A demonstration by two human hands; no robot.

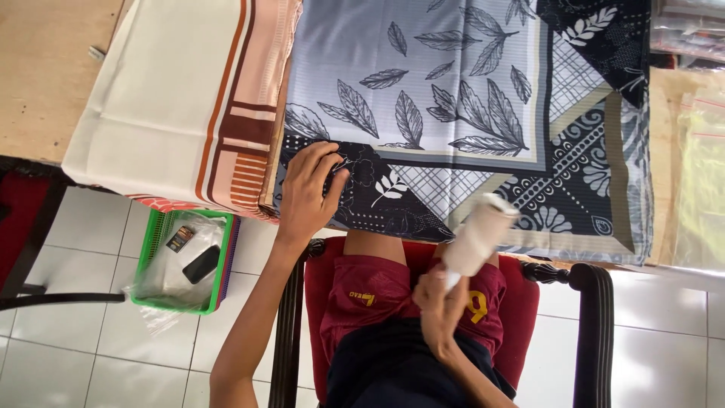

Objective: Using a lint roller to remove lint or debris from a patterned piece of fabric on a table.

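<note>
A navy and grey patterned cloth (468,113) with leaf prints lies folded on the wooden table (38,68) in front of me. My left hand (310,189) rests on its near left corner, fingers curled on the dark border. My right hand (442,306) is closed around the handle of a white lint roller (479,234), held tilted above my lap just below the cloth's near edge. To the left of the patterned cloth lies a cream cloth (174,98) with brown and pink stripes, its edge hanging over the table.
I sit in a red-cushioned chair with dark wooden arms (593,325). A green plastic basket (185,261) with a clear bag and small dark items stands on the white tiled floor at left. Clear plastic bags (698,166) lie at the table's right.
</note>
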